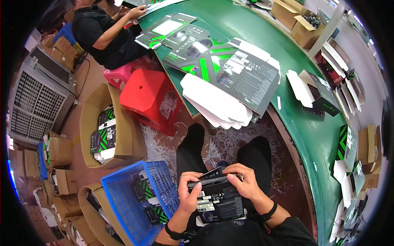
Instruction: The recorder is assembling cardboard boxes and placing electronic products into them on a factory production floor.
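Above my lap I hold a black carton [221, 201] with white print and a small product picture, its panels partly folded. My left hand [189, 192] grips its upper left edge, thumb on the near face. The upper right edge is pinched by my right hand [245, 181], fingers curled over the far side. A dark flap stands up between the two hands. White flaps show at the carton's bottom. Beside my left forearm stands a blue plastic basket [127, 174] with black and green cartons inside.
A green table [303, 127] curves ahead and to the right, bearing a stack of flat cartons [246, 78] and an open black box [318, 92]. Red stools [143, 92], a large cardboard box [92, 127] and an air cooler [39, 98] stand left. A co-worker [96, 30] sits at far left. Paper shreds litter the floor.
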### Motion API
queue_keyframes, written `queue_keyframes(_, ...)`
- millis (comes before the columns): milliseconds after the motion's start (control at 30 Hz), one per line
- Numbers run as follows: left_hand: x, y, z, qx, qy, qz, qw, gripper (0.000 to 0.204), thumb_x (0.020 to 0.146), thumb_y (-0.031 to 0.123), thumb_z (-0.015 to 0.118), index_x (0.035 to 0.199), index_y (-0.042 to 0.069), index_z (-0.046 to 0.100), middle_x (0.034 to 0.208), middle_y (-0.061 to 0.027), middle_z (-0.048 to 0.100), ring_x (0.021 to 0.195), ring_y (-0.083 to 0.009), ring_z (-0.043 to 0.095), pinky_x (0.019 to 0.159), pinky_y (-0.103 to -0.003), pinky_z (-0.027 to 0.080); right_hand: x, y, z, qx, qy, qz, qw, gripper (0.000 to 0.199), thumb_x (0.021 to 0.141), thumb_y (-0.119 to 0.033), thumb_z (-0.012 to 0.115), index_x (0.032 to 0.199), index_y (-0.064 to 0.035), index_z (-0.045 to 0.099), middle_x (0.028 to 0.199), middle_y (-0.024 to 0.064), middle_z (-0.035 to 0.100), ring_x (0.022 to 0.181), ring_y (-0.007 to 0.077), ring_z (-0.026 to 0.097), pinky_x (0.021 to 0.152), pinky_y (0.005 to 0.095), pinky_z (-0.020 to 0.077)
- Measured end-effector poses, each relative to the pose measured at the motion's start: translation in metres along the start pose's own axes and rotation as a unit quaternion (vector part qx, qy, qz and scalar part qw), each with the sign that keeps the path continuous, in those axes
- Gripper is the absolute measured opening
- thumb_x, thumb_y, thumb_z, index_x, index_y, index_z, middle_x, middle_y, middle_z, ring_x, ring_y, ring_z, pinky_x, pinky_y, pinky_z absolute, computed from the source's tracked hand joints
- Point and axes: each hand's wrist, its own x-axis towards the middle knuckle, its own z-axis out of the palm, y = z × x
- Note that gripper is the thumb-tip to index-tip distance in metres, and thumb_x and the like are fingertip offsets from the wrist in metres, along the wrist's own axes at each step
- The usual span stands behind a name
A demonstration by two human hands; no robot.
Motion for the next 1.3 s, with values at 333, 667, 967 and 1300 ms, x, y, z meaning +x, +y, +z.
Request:
queue_keyframes(333,0.0,-0.002,-0.006,0.041,0.011,-0.073,0.996,0.015,0.09,0.004,0.065,0.1,-0.005,0.071,0.106,-0.0147,0.067,0.102,-0.0242,0.065,0.093,-0.035,0.049,-0.007,0.02,-0.002,0.092,0.008,0.078,0.993,0.018,0.089,-0.007,0.069,0.105,0.0011,0.073,0.1,0.012,0.071,0.096,0.0205,0.066,0.086,0.0327,0.0492)
queue_keyframes(667,0.002,-0.013,-0.003,0.127,-0.063,0.147,0.979,0.027,0.096,0.022,0.065,0.098,-0.004,0.073,0.105,-0.019,0.066,0.102,-0.0325,0.065,0.089,-0.041,0.053,-0.014,0.034,-0.011,0.192,-0.001,0.102,0.976,0.019,0.094,-0.015,0.067,0.104,0.0,0.073,0.108,0.01,0.068,0.102,0.0188,0.061,0.09,0.0324,0.0458)
queue_keyframes(967,0.003,-0.017,0.003,0.111,-0.045,0.181,0.976,0.025,0.096,0.021,0.064,0.097,-0.003,0.073,0.1,-0.0176,0.064,0.097,-0.0319,0.064,0.09,-0.044,0.053,-0.013,0.043,-0.012,0.209,-0.01,0.081,0.974,0.027,0.098,-0.022,0.062,0.102,0.0016,0.074,0.109,0.0128,0.067,0.104,0.021,0.06,0.09,0.0334,0.0454)
queue_keyframes(1300,0.004,-0.015,0.001,0.127,-0.065,0.186,0.972,0.019,0.093,0.013,0.063,0.097,-0.003,0.072,0.099,-0.0175,0.067,0.097,-0.0328,0.064,0.089,-0.044,0.053,-0.005,0.039,-0.009,0.197,0.004,0.189,0.962,0.021,0.098,-0.017,0.063,0.102,0.0003,0.075,0.103,0.0063,0.068,0.094,0.0138,0.06,0.084,0.0275,0.045)
